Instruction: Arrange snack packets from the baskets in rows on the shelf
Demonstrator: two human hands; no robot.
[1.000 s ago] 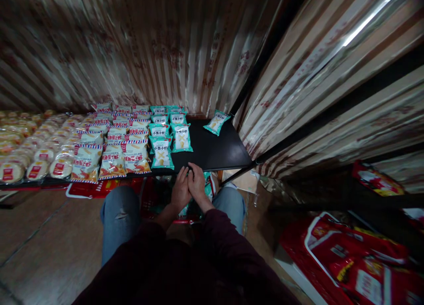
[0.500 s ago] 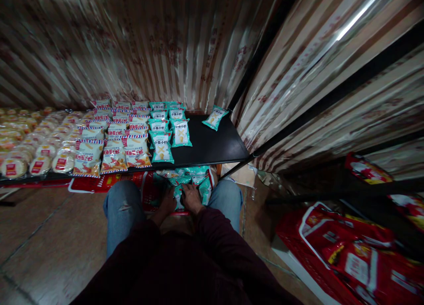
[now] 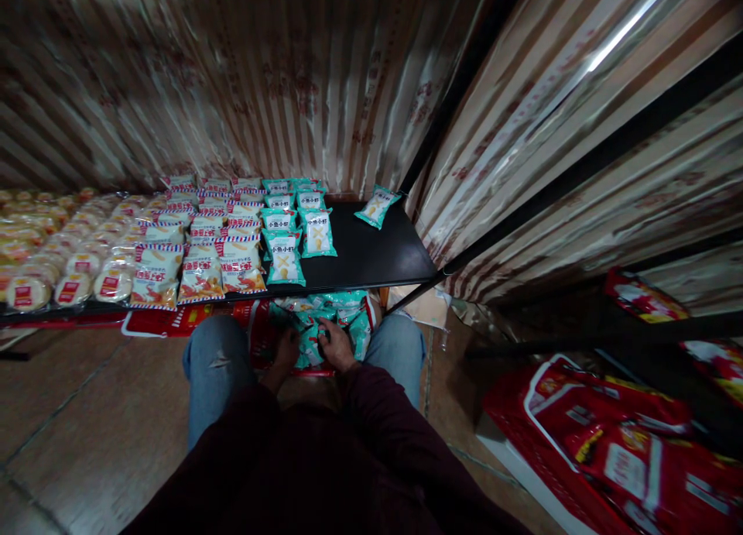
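Observation:
Between my knees, a red bag (image 3: 259, 335) holds several teal snack packets (image 3: 359, 334). My right hand (image 3: 338, 349) is in its opening, with curled fingers closed on the edge of a teal packet (image 3: 310, 348). At the left side of that same packet is my left hand (image 3: 285, 352), in shadow, and its fingers are too dark to make out. On the black shelf (image 3: 371, 260) above, two columns of matching teal packets (image 3: 283, 258) lie overlapping, label side up. A single teal packet (image 3: 378, 207) lies apart near the shelf's back right corner.
Left of the teal columns lie rows of striped-edge snack packets (image 3: 200, 270) and clear-wrapped round crackers (image 3: 113, 285). Black metal posts (image 3: 481, 252) slant at the shelf's right end. Large red bags (image 3: 632, 450) lie at lower right. A corrugated sheet wall (image 3: 261, 78) stands behind.
My hands have shifted slightly inside the bag; the left has drawn a little to the left, and more of the teal packet between them shows. The packets on the shelf have not moved.

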